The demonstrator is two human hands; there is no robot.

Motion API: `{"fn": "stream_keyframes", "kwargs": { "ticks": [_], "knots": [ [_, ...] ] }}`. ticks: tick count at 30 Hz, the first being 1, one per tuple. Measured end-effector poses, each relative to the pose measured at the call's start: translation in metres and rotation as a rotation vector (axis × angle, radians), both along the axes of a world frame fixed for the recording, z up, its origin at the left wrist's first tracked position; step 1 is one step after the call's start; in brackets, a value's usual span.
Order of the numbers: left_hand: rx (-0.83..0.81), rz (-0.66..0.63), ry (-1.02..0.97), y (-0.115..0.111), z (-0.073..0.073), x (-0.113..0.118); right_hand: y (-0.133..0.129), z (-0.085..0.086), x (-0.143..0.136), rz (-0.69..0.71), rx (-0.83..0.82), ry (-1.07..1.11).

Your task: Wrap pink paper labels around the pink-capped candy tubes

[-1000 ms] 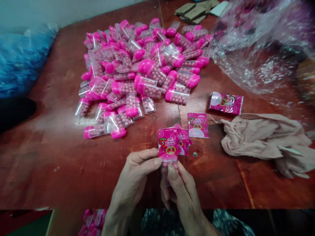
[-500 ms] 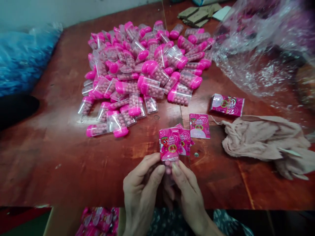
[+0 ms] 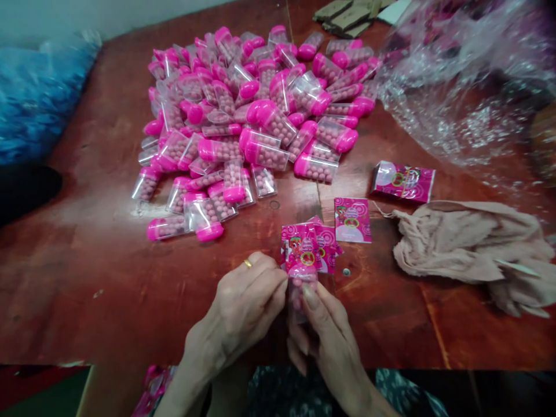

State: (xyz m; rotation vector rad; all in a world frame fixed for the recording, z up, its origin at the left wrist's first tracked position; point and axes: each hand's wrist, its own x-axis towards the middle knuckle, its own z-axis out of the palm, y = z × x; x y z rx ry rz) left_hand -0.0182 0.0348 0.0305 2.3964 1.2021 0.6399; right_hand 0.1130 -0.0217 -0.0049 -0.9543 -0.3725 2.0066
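My right hand (image 3: 332, 333) grips a clear candy container (image 3: 297, 298) filled with small pink balls. A pink printed wrapper (image 3: 297, 243) with a cartoon strawberry lies at the container's far end; I cannot tell whether it is around it. My left hand (image 3: 243, 307), a ring on one finger, is closed at the container's left side, fingertips pressed together; what they pinch is hidden. More printed wrappers (image 3: 326, 249) lie just beyond, and a single flat wrapper (image 3: 353, 220) is to their right.
Many pink-capped candy containers (image 3: 264, 127) are heaped on the red-brown table (image 3: 108, 313). On the right are a bundled wrapper stack (image 3: 403, 182), a beige cloth (image 3: 460, 243) and a clear plastic bag (image 3: 443, 98). A blue-filled bag (image 3: 39, 98) stands left; a box (image 3: 110, 391) sits below the edge.
My left hand has turned over and shifted left, its thumb no longer on the container's front and its knuckles now upward. My right hand keeps hold of the container.
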Motion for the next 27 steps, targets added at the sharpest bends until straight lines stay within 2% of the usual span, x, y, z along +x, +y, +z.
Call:
{"fn": "stream_keyframes", "kwargs": {
  "ticks": [3, 7, 12, 14, 17, 19, 21, 23, 25, 27],
  "knots": [
    [-0.034, 0.000, 0.006, 0.001, -0.002, 0.001, 0.000, 0.001, 0.000, -0.004, -0.016, 0.005],
    [0.001, 0.041, 0.015, -0.002, -0.005, 0.006, -0.001, -0.001, -0.002, -0.034, -0.047, 0.000],
    [0.047, 0.079, -0.040, -0.015, -0.007, 0.012, -0.004, -0.005, -0.005, -0.135, -0.095, 0.008],
    [-0.062, 0.131, -0.145, -0.022, -0.011, 0.010, -0.004, -0.006, -0.005, -0.146, -0.075, 0.017],
    [-0.348, 0.411, -0.410, -0.030, -0.018, 0.006, -0.005, -0.006, -0.007, -0.095, -0.025, 0.046],
    [-0.604, 0.565, -0.631, -0.030, -0.019, 0.006, -0.005, -0.006, -0.008, -0.057, 0.002, 0.047],
    [-0.910, 0.576, -0.796, -0.028, -0.017, 0.013, -0.004, -0.004, -0.009, -0.017, 0.048, -0.023],
    [-1.131, 0.552, -0.910, -0.026, -0.010, 0.024, -0.004, -0.001, -0.009, 0.000, 0.086, -0.190],
    [-1.181, 0.576, -1.021, -0.030, -0.003, 0.039, -0.006, 0.004, -0.007, -0.033, 0.112, -0.396],
    [-1.101, 0.673, -1.083, -0.042, 0.003, 0.051, -0.014, 0.011, -0.003, -0.095, 0.143, -0.553]
  ]
}}
